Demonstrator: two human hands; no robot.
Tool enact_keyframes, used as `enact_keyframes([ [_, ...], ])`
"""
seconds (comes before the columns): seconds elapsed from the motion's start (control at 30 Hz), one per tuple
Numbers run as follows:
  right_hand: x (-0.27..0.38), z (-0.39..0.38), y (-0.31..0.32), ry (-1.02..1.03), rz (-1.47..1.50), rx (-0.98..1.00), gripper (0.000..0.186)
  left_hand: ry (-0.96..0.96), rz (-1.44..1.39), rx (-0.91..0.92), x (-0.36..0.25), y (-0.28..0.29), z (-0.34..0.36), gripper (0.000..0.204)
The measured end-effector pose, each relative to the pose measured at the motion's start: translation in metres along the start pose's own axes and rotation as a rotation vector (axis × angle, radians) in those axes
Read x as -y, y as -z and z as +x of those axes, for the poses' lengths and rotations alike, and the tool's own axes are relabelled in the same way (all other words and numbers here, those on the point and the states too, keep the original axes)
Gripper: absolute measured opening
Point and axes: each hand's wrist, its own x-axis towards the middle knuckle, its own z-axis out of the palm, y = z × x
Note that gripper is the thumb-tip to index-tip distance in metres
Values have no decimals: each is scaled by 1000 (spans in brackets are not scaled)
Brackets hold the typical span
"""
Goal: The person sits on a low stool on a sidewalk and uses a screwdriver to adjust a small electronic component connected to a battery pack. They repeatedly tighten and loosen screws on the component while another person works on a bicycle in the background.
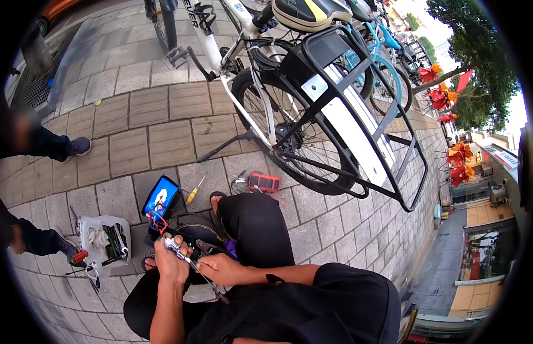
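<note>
My left hand point(170, 261) is closed around a small silver metal part point(173, 245), whose exact kind I cannot make out. Close beside it, my right hand point(219, 269) is closed, its fingers pinched near a thin dark rod or cable point(208, 281) that slants down toward my lap; what exactly it grips is partly hidden. Just beyond my left hand, a blue-wrapped battery pack point(159, 198) with red wires point(157, 221) sits in a dark case. A black bag or case point(195, 225) lies between my legs. On the paving past the battery lies a yellow-handled screwdriver point(192, 196).
A red multimeter point(265, 182) with leads lies beyond my knee. To the left stands a clear plastic bin point(125, 229) of tools. A white bicycle point(235, 94) with a black rear rack point(358, 109) stands ahead on its kickstand. Another person's shoes point(79, 147) are at the left.
</note>
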Motion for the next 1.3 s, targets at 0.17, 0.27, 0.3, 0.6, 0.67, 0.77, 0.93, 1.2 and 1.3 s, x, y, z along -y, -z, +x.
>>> enact_keyframes([
  [0.17, -9, 1, -3, -314, 486, 138, 27, -4, 55, 23, 2, 5, 2, 18],
  [0.27, -2, 4, 3, -438, 563, 189, 27, 5, 13, 12, 0, 6, 0, 19],
  [0.3, -9, 3, 2, -315, 417, 172, 27, 8, 2, 14, 1, 7, 1, 19],
  [0.6, -14, 0, 5, -426, 596, 158, 30, 13, -14, 30, 4, 2, 1, 17],
  [0.67, -9, 1, 11, -495, 625, 202, 30, 23, -18, 37, 5, 0, 1, 17],
  [0.77, -1, -1, 12, -77, -2, 91, 29, -8, -27, 38, 8, 1, 3, 18],
  [0.93, 1, -11, 11, -236, 71, 153, 23, 0, -82, 4, 1, -2, 1, 18],
  [1.2, 27, -5, 28, -486, 49, 69, 24, -2, -151, 60, -10, 15, 2, 20],
  [1.3, 20, -10, 36, -570, 80, 48, 28, 8, -169, -11, -9, 15, 0, 20],
])
